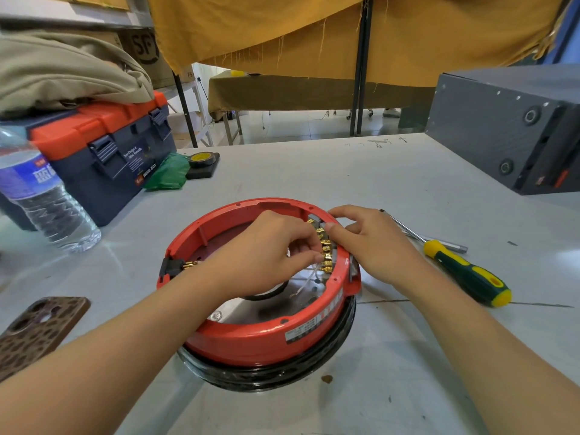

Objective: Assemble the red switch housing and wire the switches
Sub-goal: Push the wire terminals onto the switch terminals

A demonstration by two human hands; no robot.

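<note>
We see the red switch housing (260,337) sitting on a black ring (270,372) at the middle of the desk (314,171). Our left hand (266,249) seems to pinch a thin white wire (309,277) beside the gold switch terminals (326,249); our right hand (373,243) curls over the housing's rim, fingertips on the switches.

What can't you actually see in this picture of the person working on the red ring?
Head view only:
- Left hand covers whatever its fingertips pinch at the gold terminals.
- Right hand hides the red housing rim beneath it.
- The housing's label is too small to read.
- The water bottle is cut off by the left edge.
</note>
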